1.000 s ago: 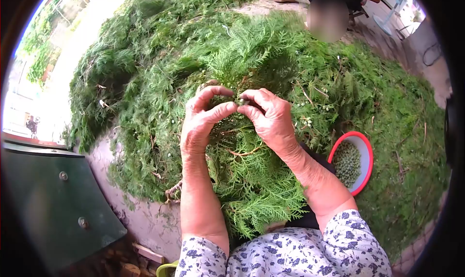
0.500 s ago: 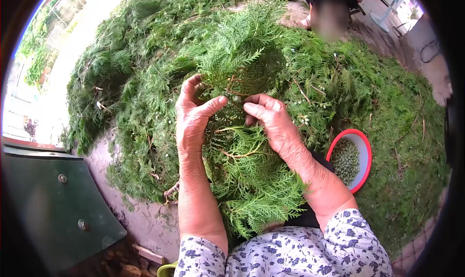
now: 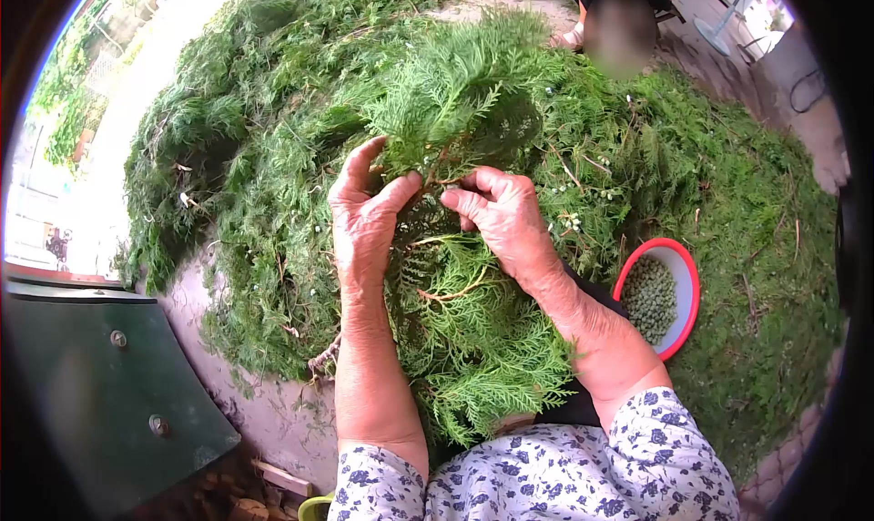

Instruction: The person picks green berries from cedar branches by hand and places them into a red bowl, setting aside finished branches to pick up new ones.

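My left hand [image 3: 364, 211] is closed on a leafy conifer branch [image 3: 446, 93], with its thumb and fingers at the twig and the flat green sprays rising above. Close beside it, my right hand [image 3: 505, 216] is in a pinch against the same twig. Whatever sits between its thumb and fingertips is hidden. Below my hands, another green spray [image 3: 482, 339] lies across my lap between my forearms. To the right stands a white bowl with a red rim [image 3: 694, 293], partly filled with small round green cones [image 3: 650, 302].
A big heap of cut conifer branches [image 3: 264, 157] surrounds me, with pale cones [image 3: 570, 222] among them. A dark green panel with bolts [image 3: 109, 393] stands at the left. Another person's foot [image 3: 569, 38] shows at the far side, near a fan [image 3: 715, 34].
My right hand has shifted slightly left, closer to my left thumb. The pale round cone seen between my hands before is out of sight now. The branch top has tilted a little.
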The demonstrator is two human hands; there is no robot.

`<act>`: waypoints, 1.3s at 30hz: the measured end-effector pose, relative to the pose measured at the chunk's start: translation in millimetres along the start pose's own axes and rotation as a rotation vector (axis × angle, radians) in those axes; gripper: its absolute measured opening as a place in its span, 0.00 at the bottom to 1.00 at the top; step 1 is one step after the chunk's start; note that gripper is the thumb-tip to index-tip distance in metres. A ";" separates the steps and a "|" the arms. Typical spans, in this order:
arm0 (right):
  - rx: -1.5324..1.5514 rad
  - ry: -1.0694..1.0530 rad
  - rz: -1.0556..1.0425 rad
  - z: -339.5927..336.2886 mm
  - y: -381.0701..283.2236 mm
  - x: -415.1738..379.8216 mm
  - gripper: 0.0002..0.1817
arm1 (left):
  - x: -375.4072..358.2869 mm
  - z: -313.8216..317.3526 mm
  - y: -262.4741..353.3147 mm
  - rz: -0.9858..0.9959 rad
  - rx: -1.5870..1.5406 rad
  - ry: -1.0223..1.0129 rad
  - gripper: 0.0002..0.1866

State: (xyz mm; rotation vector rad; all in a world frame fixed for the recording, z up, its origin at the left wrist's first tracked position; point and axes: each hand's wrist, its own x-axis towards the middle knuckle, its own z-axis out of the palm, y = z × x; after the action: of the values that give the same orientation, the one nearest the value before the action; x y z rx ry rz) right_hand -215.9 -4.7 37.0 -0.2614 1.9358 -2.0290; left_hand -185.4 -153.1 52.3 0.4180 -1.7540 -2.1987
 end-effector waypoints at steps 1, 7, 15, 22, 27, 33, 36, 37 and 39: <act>-0.101 0.049 -0.115 0.4 2.9 -2.7 0.08 | 1.9 -1.5 -4.0 -0.007 -0.002 0.024 0.27; -0.184 0.249 -0.360 5.3 -4.7 -15.6 0.10 | 2.4 0.1 -8.0 0.015 -0.025 -0.007 0.25; 0.515 -0.035 -0.016 -33.9 -11.3 -5.0 0.08 | 7.5 -14.4 -10.6 0.016 -0.025 0.088 0.23; 0.687 -0.020 -0.006 -61.5 -10.2 4.9 0.11 | 5.7 -20.6 -1.7 -0.020 -0.073 0.149 0.22; 0.730 -0.033 0.001 -65.6 -12.7 5.1 0.14 | 3.6 -18.8 -5.7 0.054 -0.007 0.118 0.22; 0.370 -0.090 -0.090 -41.2 -22.6 -1.4 0.17 | -6.6 0.2 -3.6 0.046 0.138 -0.171 0.11; 0.201 -0.092 -0.142 -26.0 -18.6 -1.6 0.16 | -10.1 12.1 -5.1 0.104 0.192 -0.263 0.15; 0.172 -0.138 -0.183 -24.3 -8.0 2.8 0.17 | -9.9 12.7 -9.5 0.079 0.167 -0.273 0.16; 0.158 -0.146 -0.186 -20.0 -13.2 0.2 0.17 | -8.3 12.4 -16.9 0.037 0.086 -0.260 0.17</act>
State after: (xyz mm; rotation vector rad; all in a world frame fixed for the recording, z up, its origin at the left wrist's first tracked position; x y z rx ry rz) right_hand -224.5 14.3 48.8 -0.5532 1.7090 -2.1983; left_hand -183.6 -135.1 38.9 0.1197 -1.9752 -2.2411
